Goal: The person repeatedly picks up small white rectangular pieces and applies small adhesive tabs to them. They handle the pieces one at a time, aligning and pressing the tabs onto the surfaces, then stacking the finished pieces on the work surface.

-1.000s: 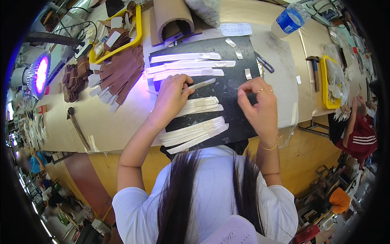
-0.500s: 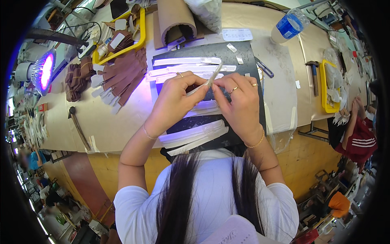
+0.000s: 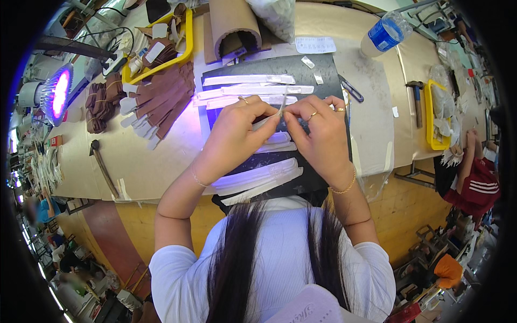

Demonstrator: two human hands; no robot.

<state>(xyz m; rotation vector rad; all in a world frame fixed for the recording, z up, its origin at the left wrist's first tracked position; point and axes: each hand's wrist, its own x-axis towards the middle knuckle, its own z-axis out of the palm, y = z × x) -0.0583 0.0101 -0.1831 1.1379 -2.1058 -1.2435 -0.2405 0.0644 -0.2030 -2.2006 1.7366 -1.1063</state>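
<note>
A thin pale strip (image 3: pixel 284 101) stands tilted up between my two hands over the dark mat (image 3: pixel 264 65). My left hand (image 3: pixel 239 123) is closed, its thumb and fingers pinching the strip's lower part. My right hand (image 3: pixel 319 128) pinches the same strip just beside the left fingertips, which hide the exact grip. Beyond my hands lie several long white strips (image 3: pixel 247 79), some in clear wrapping. More white strips (image 3: pixel 261 179) are stacked nearer to me, partly behind my left wrist.
At left glow a purple lamp (image 3: pixel 60 96) and lie brown strips (image 3: pixel 164 102), with a hammer (image 3: pixel 103 168) nearer me. A yellow tray (image 3: pixel 186 51) and cardboard tube (image 3: pixel 234 24) stand behind. Rightward are a cutter (image 3: pixel 351 89), bottle (image 3: pixel 385 35) and another hammer (image 3: pixel 417 102).
The held strip has swung more upright and shows less of its length above my fingers. My right hand has shifted slightly to the right and nearer me.
</note>
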